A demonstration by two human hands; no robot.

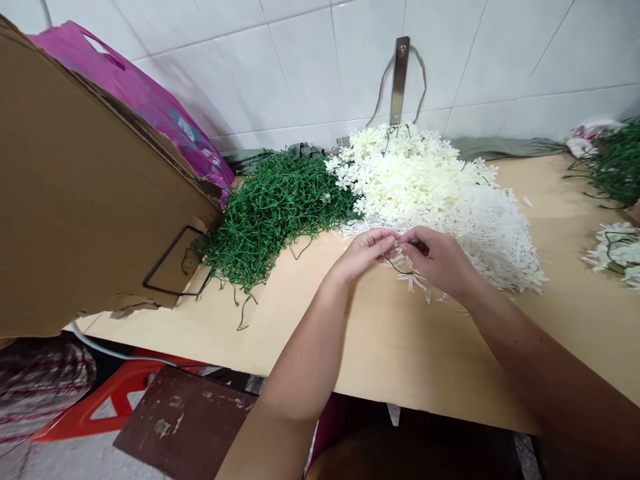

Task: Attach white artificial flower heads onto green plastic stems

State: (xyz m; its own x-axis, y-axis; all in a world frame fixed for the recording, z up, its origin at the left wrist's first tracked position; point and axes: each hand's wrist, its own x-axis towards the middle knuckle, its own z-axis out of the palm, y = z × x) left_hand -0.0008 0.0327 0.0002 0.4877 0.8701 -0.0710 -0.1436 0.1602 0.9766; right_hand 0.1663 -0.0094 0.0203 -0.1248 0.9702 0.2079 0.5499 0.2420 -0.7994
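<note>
My left hand (371, 251) and my right hand (431, 257) meet fingertip to fingertip just in front of a heap of white and cream artificial flowers (410, 177). A thin green plastic stem (397, 269) curves out below the pinched fingers of my left hand. My right hand is closed in a pinch beside it, and a small pale bit shows between the fingertips, too small to name. Thin white pieces (414, 281) lie loose under the hands. To the left is a pile of green plastic stems (280, 210).
A large cardboard box (90, 180) stands at the left, with a black wire handle (173, 260) by it and a pink bag (150, 100) behind. More white flowers (620, 253) and green stems (617, 163) lie at the right edge. A red stool (120, 393) is below the table (425, 360).
</note>
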